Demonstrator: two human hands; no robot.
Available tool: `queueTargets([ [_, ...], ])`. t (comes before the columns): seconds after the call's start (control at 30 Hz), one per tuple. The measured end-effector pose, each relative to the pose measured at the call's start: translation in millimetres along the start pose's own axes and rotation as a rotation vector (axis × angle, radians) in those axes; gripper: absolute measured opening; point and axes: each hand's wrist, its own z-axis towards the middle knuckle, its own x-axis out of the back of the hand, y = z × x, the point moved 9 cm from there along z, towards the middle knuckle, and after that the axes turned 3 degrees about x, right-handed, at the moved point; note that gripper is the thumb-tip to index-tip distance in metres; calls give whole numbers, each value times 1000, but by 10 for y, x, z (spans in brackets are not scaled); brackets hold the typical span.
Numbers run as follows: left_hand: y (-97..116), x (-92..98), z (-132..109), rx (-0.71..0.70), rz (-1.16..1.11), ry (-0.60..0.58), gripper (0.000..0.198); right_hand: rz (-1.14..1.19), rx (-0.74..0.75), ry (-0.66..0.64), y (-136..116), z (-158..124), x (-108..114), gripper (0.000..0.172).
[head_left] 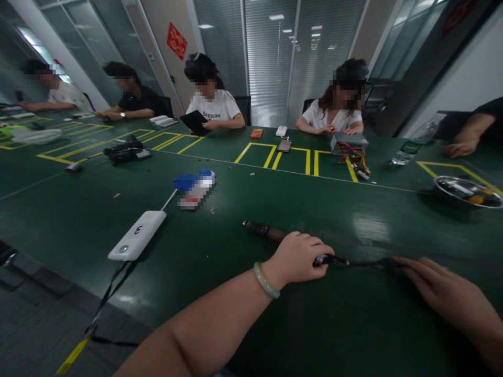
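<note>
L hand (296, 260) curled shut on a black cord (353, 261), knuckles up, lower centre-right of frame, jade-green bangle (266, 280) on the wrist. R hand (440, 283) comes in from lower right, fingers stretched over the same cord, touching it; can't tell if it's actually pinching. Hands apart, cord runs between them.

Electric screwdriver (264, 231), dark barrel, lies on the green work table (236, 298) just past L hand, tip pointing upper left, rear end hidden behind the hand.

Left of centre: white power-bank-style box (135, 235) marked w/ a dark numeral, black strap (108, 290) trailing off the table edge to lower left. Above it a blue-and-white item (194, 188), mostly pixelated, can't tell what. Far right: steel bowl (467, 192) w/ small parts in it, plastic water bottle (415, 142) lying tilted behind it.

Far side of table, upper right: PC power supply (349, 142) w/ coloured wires, inside yellow tape outlines (275, 159). Co-worker (336, 112) right beside it, hands near its left end. Three more co-workers sit along the far edge to upper left; another forearm (467, 139) rests at right.
</note>
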Motion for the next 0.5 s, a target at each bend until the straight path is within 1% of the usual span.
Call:
queueTargets([
  [0.07, -27, 20, -3, 36, -3, 31, 27, -9, 141, -125, -276, 282, -133, 49],
  [0.1, -51, 31, -5, 62, 0, 48, 26, -27, 208, -151, -432, 375, -190, 48],
  [0.17, -103, 55, -10, 114, 15, 78, 25, -90, 310, -132, -733, 475, -269, 46],
  [0.23, -135, 73, -14, 142, 28, 98, 25, -178, 343, -91, -978, 485, -328, 43],
  [0.3, -142, 76, -13, 142, 36, 98, 24, -257, 271, -49, -1117, 446, -343, 41],
  [0.37, -137, 72, -9, 132, 42, 92, 23, -313, 147, -21, -1179, 372, -311, 41],
  [0.43, -121, 66, -4, 111, 50, 87, 22, -361, 36, -31, -1211, 276, -275, 41],
  [0.5, -96, 58, 0, 86, 61, 87, 21, -408, -31, -61, -1240, 183, -244, 39],
])
